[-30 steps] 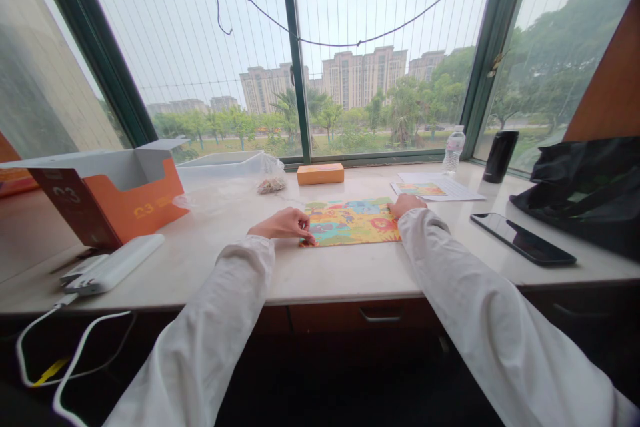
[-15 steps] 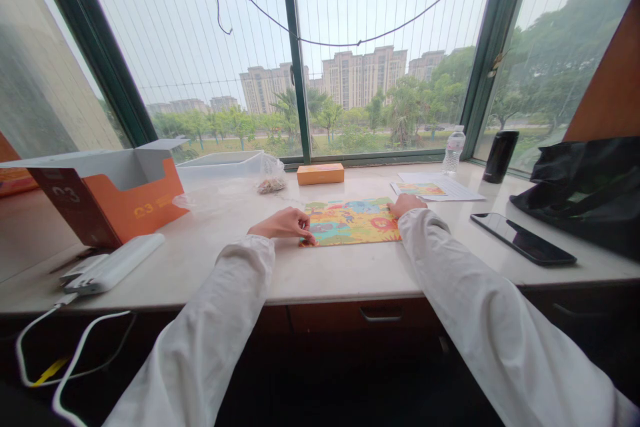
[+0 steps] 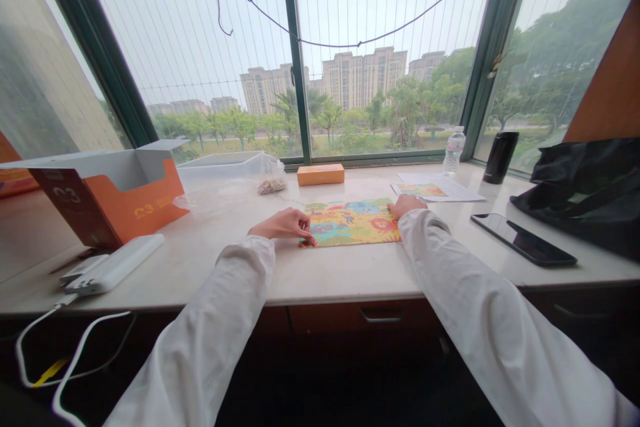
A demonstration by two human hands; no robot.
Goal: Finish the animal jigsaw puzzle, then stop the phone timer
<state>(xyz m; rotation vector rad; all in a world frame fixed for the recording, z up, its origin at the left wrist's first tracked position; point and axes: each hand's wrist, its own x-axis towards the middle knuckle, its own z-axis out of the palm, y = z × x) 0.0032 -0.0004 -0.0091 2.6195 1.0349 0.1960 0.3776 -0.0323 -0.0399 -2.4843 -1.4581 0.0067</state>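
Observation:
Flat on the counter lies a colourful jigsaw puzzle printed with animals, a lion among them, on yellow, green and blue. My left hand is closed at its left edge, thumb and fingers pinched together at the near left corner. At the right edge, toward the far corner, my right hand has its fingers curled against the puzzle; the sleeve and the back of the hand partly cover them. White sleeves cover both forearms.
Behind the puzzle sits a small orange box, with a plastic bag of small pieces beside it. Right: printed sheets, a water bottle, a black tumbler, a phone. Left: an open orange carton, a white power bank.

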